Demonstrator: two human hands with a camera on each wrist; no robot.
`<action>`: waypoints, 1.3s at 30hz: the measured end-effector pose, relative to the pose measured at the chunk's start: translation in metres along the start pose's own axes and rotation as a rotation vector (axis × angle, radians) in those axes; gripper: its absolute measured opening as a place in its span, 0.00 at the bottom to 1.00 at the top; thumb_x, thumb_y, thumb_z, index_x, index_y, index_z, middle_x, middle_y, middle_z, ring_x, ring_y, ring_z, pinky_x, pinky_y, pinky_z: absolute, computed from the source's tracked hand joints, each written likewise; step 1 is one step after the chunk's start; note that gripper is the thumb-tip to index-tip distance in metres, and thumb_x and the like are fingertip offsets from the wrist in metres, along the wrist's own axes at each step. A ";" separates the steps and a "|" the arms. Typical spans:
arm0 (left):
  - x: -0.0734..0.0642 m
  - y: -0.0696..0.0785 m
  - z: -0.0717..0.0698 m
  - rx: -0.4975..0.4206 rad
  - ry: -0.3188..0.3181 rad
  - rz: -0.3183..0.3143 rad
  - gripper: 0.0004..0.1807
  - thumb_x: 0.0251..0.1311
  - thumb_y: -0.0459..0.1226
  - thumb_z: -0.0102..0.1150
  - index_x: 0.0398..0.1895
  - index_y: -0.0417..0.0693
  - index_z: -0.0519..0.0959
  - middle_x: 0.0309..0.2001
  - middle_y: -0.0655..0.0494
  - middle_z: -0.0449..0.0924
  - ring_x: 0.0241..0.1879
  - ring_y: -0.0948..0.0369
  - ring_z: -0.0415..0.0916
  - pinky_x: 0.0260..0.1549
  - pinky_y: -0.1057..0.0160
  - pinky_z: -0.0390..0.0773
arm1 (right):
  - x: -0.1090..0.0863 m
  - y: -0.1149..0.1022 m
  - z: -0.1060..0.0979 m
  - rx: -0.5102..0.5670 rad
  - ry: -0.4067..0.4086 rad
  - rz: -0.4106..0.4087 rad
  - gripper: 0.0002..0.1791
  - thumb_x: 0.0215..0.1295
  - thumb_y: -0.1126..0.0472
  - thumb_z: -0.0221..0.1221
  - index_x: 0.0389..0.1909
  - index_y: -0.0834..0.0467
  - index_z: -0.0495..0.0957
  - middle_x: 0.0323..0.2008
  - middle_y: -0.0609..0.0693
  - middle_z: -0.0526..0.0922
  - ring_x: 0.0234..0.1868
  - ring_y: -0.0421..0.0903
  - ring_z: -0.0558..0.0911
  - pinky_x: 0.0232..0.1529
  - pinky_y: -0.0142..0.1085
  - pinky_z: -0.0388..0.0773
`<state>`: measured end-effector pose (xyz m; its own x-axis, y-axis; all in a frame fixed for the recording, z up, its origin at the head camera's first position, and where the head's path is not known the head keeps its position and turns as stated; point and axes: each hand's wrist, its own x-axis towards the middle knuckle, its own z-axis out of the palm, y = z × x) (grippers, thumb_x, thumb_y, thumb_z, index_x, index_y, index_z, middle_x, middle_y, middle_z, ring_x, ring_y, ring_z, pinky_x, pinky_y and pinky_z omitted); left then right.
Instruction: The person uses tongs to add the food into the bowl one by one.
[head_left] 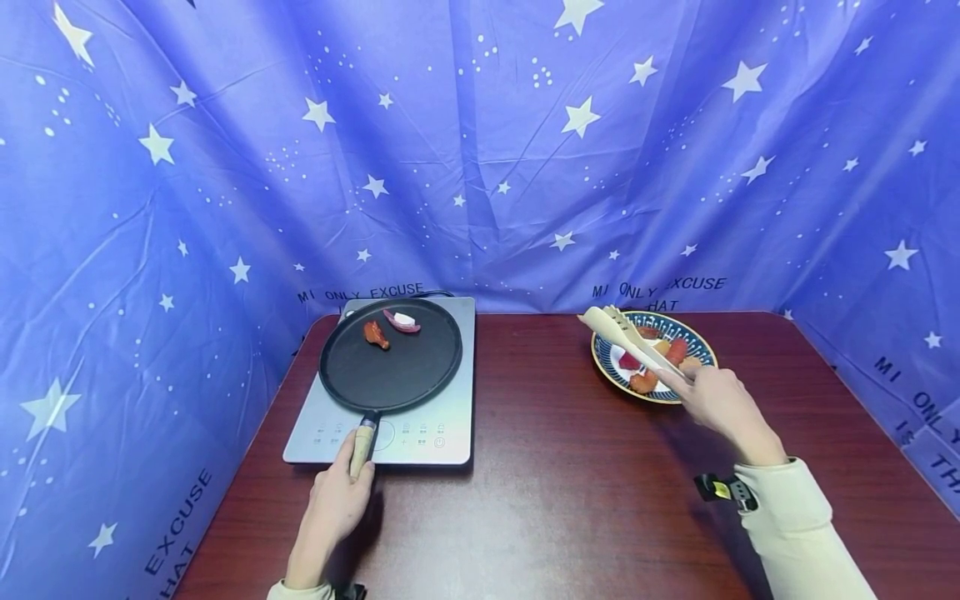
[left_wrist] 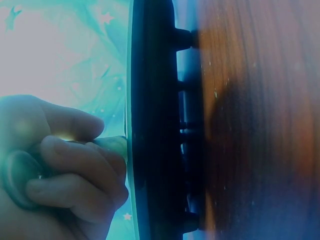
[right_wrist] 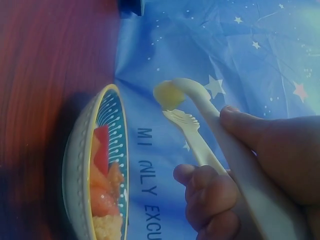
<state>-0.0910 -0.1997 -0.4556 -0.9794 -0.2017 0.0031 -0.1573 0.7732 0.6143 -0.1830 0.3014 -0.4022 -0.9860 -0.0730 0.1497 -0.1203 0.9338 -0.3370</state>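
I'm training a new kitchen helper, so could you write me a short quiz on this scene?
1. What does the left hand grip?
A) a bowl's rim
B) the frying pan by its handle
C) the cooktop's edge

2. True or false: the tongs in the right hand have nothing between their tips.

3. How many pieces of food lie in the frying pan?

Key:
1. B.
2. False; the right wrist view shows a yellow piece of food between them.
3. Two: a chicken drumstick and a red onion piece.
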 end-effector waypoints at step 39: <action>0.000 -0.001 0.000 -0.005 0.003 0.015 0.32 0.62 0.40 0.50 0.70 0.41 0.59 0.38 0.34 0.79 0.28 0.50 0.74 0.32 0.46 0.72 | 0.025 -0.064 0.006 0.002 0.027 -0.138 0.27 0.66 0.42 0.53 0.13 0.54 0.65 0.11 0.47 0.63 0.14 0.48 0.67 0.17 0.41 0.62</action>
<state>-0.0912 -0.2006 -0.4563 -0.9813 -0.1922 0.0143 -0.1424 0.7730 0.6183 -0.2003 0.2374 -0.3822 -0.9566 -0.1911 0.2199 -0.2547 0.9150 -0.3130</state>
